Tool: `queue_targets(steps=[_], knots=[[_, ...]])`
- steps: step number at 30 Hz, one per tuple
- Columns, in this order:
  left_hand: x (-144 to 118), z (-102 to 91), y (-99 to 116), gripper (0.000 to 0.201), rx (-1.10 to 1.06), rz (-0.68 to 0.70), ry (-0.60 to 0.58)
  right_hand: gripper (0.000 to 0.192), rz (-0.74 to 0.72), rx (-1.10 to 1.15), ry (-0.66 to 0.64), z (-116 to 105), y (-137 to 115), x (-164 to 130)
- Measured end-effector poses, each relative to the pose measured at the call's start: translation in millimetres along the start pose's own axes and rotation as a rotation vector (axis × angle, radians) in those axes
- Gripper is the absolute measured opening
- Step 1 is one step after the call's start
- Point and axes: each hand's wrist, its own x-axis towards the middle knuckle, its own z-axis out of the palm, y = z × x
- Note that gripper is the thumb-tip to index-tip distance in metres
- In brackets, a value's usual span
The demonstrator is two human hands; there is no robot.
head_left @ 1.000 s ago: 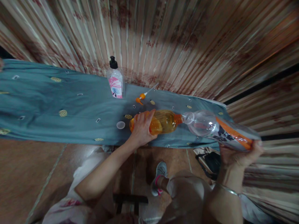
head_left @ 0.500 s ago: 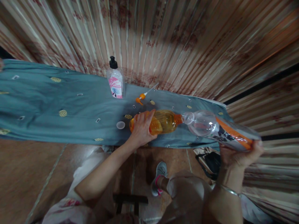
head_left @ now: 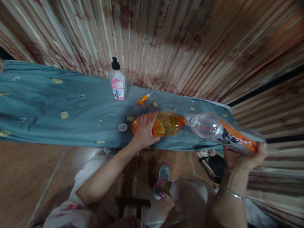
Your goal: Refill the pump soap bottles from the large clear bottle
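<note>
My left hand (head_left: pixel 143 130) grips an orange bottle (head_left: pixel 166 123) of amber liquid that stands on the blue-grey cloth (head_left: pixel 59 107), its neck pointing right. My right hand (head_left: pixel 242 156) holds a clear plastic bottle (head_left: pixel 213 128) with an orange and black label, tipped over so that its mouth meets the orange bottle's neck. A small white cap (head_left: pixel 123 127) lies on the cloth just left of my left hand. An orange pump top (head_left: pixel 143 100) with its tube lies behind the orange bottle.
A clear pump bottle (head_left: pixel 117 81) with a pink label and black top stands at the back of the cloth by the striped curtain (head_left: pixel 180 44). Below are a brown tiled floor (head_left: pixel 28 177), my knees, a grey shoe (head_left: pixel 162 177) and a dark bag (head_left: pixel 213 166).
</note>
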Motion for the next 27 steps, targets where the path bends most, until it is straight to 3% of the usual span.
queue_targets(steps=[27], knots=[[-0.7,0.2,-0.5,0.098,0.007,-0.001,-0.006,0.040,-0.001,-0.010,-0.026,2.1,-1.6,-0.6]])
